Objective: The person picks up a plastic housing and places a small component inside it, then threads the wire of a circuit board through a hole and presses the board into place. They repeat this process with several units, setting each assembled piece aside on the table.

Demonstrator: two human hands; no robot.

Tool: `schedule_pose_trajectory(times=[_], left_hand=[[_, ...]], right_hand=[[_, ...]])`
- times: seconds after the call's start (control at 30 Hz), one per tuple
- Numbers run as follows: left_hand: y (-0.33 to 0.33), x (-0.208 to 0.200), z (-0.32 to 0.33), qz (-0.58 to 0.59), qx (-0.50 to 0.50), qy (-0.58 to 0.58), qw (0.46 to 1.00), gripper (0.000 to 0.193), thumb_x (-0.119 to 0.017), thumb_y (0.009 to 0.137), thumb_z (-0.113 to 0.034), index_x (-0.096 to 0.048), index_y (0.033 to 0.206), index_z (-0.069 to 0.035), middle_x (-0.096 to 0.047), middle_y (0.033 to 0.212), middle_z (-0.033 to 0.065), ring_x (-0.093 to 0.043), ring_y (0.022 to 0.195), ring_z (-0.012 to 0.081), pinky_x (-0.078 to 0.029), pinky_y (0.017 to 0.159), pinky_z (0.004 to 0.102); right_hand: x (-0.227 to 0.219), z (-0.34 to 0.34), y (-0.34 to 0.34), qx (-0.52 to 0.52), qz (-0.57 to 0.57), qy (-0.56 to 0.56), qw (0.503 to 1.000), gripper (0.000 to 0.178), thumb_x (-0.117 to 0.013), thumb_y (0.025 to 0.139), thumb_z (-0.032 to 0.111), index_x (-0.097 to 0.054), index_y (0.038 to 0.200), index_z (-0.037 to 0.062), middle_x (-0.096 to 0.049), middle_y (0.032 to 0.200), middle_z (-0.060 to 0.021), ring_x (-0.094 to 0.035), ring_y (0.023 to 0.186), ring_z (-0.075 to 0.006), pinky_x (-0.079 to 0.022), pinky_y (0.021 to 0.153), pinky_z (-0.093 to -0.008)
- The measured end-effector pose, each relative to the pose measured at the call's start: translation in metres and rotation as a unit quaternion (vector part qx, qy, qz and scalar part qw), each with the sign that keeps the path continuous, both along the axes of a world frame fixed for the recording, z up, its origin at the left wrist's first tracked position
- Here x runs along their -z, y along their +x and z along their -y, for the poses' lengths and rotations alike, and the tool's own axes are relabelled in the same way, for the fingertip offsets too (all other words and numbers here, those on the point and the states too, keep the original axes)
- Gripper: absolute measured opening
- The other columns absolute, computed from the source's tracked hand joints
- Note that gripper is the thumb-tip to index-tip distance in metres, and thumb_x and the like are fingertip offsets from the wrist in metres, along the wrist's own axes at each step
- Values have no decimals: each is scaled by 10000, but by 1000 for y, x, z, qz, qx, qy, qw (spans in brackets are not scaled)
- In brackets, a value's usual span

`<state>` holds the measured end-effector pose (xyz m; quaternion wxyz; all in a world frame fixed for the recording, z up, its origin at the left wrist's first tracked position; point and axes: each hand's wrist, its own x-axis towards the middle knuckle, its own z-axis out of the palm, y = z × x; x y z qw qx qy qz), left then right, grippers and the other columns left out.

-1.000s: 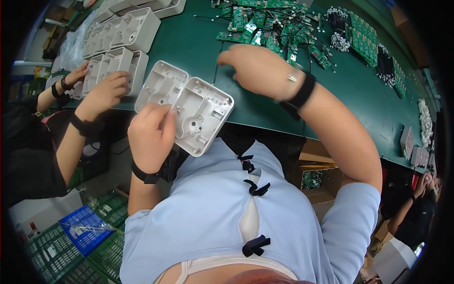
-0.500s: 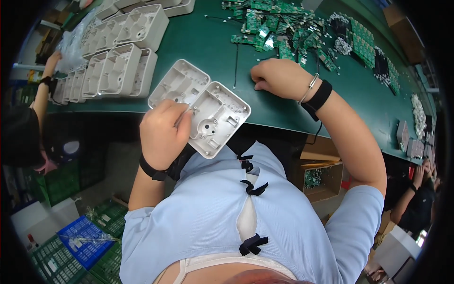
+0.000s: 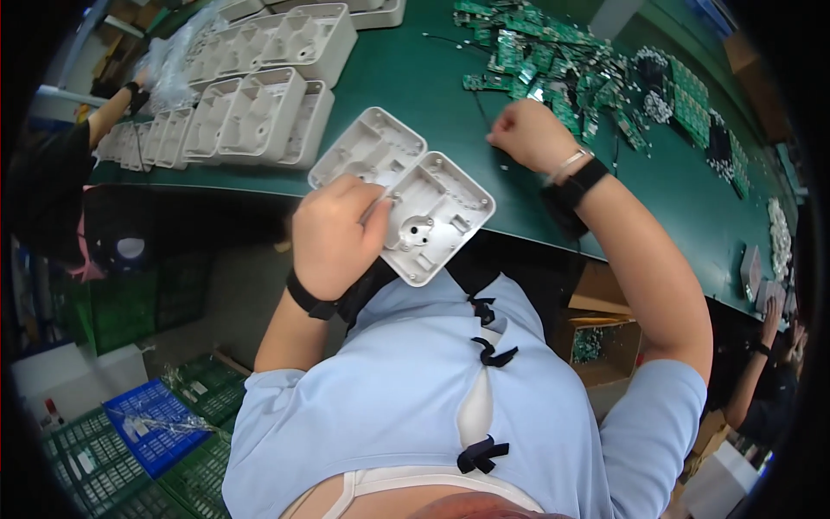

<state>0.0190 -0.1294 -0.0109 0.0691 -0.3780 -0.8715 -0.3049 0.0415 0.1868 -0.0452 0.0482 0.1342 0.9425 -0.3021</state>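
Note:
Two light-grey plastic housings, open side up, lie against each other at the table's near edge: a left housing (image 3: 378, 138) and a right housing (image 3: 445, 195) with ribs, screw posts and a round boss, jutting over the edge. My left hand (image 3: 339, 233) is closed on the right housing's left wall, thumb toward its inside; its fingers partly cover the left housing. Over the table, my right hand (image 3: 534, 138) is closed, its fingertips pinched at the lower end of a thin black wire (image 3: 481, 105). This wire runs up toward a green circuit board (image 3: 486, 82).
A heap of green circuit boards (image 3: 562, 69) with wires covers the far middle of the green table (image 3: 406, 82). Stacked grey housings (image 3: 259, 117) stand at left, near a co-worker's arm (image 3: 112, 108). Bundled boards (image 3: 692, 104) lie at right. Crates (image 3: 156, 424) stand on the floor.
The view has shifted, so the scene sits further right. My right hand has come to the black wire's end, which lay loose before. My left hand stays at the housings.

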Motion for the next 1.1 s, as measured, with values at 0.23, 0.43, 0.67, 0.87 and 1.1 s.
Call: schedule_pose_trajectory(times=[0.23,0.43,0.67,0.87,1.1], left_hand=[[-5,8,-12,-10,20,8,1000,91,-751,857,-127,-776,913,-59,-703,871,105,-690,771,366,-547,692,447],[-10,11,-35,-41,55,-14,998,80,-750,861,-128,-767,912,-68,-704,878,100,-693,774,364,-550,696,448],[-14,10,-65,-50,94,-35,994,81,-755,864,-133,-764,916,-72,-709,909,97,-697,793,363,-547,702,462],[-31,12,-82,-76,107,-37,991,87,-774,866,-149,-767,914,-77,-706,918,90,-700,836,355,-541,749,468],[-37,14,-81,-106,148,40,983,328,-840,857,-228,-708,1083,-29,-680,982,139,-668,944,371,-513,834,463]], right_hand=[[-2,14,39,19,-47,201,978,113,-627,967,113,-644,1008,9,-717,910,-199,-719,904,-414,-587,736,-500],[7,-5,75,56,-123,272,953,113,-572,942,39,-575,1048,-2,-683,908,-194,-709,859,-429,-596,748,-514],[-14,-34,78,-61,31,362,929,89,-634,882,63,-673,938,6,-732,850,-209,-744,761,-377,-617,667,-428],[-53,-64,119,63,129,-54,988,159,-694,880,104,-669,1008,13,-735,810,-129,-700,685,-247,-589,632,-357],[-14,-29,174,188,-82,-749,630,175,-614,1042,74,-602,1212,36,-721,1042,-55,-697,816,-106,-587,738,-265]])
